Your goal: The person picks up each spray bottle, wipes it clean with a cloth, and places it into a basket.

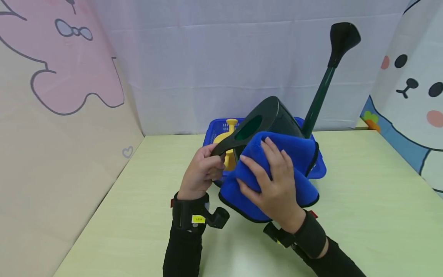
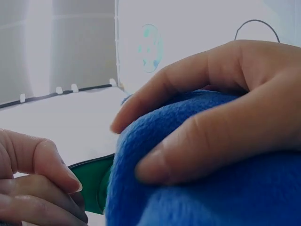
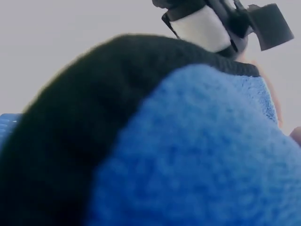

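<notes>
A dark green watering can (image 1: 288, 121) is tilted above the blue basket, its long spout with a black head rising to the right. My left hand (image 1: 200, 173) grips the end of its handle, thumb and fingers closed round it. With my right hand (image 1: 278, 188), I hold a blue cloth (image 1: 235, 196) with black edging against the can's near side. In the left wrist view, the thumb and a finger of that hand bend over the cloth (image 2: 141, 197). The cloth (image 3: 197, 155) fills most of the right wrist view. Part of the can's body is hidden behind it.
The blue plastic basket (image 1: 318, 169) stands behind the cloth on the pale table (image 1: 363, 207). Inside it, left of the can, is a yellow plastic object (image 1: 231, 125) with a knobbed top, partly hidden. A white curtain (image 1: 207, 69) hangs along the table's back edge.
</notes>
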`<state>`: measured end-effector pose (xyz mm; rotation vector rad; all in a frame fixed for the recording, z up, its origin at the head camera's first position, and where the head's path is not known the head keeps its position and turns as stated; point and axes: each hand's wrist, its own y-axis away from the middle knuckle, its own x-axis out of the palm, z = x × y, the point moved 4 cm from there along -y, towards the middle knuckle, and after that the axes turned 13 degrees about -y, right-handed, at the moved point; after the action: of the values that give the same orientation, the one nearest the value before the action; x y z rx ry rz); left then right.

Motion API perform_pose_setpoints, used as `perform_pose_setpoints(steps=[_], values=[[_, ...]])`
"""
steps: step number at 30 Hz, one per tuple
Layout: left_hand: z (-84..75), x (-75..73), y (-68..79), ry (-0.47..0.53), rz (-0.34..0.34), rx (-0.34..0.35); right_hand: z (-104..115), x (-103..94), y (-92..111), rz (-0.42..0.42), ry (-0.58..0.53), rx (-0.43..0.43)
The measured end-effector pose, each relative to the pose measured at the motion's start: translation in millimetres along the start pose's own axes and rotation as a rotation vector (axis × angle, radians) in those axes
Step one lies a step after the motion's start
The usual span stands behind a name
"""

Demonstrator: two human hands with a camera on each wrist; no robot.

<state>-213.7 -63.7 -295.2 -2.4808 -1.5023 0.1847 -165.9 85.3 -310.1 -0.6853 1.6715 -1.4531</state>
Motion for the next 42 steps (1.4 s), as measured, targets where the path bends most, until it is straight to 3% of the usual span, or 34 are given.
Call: perform_pose_setpoints(steps=[4, 8, 13, 19, 25, 30, 38, 42], values=[[0.6, 0.1, -0.6, 0.000, -0.008, -0.005, 1.1, 2.8, 1.1, 0.022, 0.020, -0.028], [1.4, 1.2, -1.1, 0.000, -0.008, -0.004, -5.4, -2.7, -1.2, -0.021, 0.005, 0.001], [1.6, 2.4, -0.8, 0.002, -0.014, -0.016, -21.0, -17.1, -5.0, -0.107, -0.098, 0.143], [1.6, 1.7, -0.4, -0.004, -0.022, -0.044, -43.9, -30.9, -5.0, -0.128, -0.249, 0.364], [1.4, 0.5, 0.5, 0.002, -0.042, -0.066, -57.1, -32.9, -2.8, -0.162, -0.306, 0.450], [1.1, -0.5, 0.4, -0.009, -0.046, -0.054, -48.0, -26.0, -1.1, -0.196, -0.259, 0.381], [-0.4, -4.0, 0.9, -0.012, -0.049, -0.017, -20.3, -2.4, 3.2, -0.187, -0.099, 0.103], [-1.3, -4.4, 0.8, -0.012, -0.041, 0.000, -15.0, 1.0, 3.3, -0.159, -0.057, 0.040]])
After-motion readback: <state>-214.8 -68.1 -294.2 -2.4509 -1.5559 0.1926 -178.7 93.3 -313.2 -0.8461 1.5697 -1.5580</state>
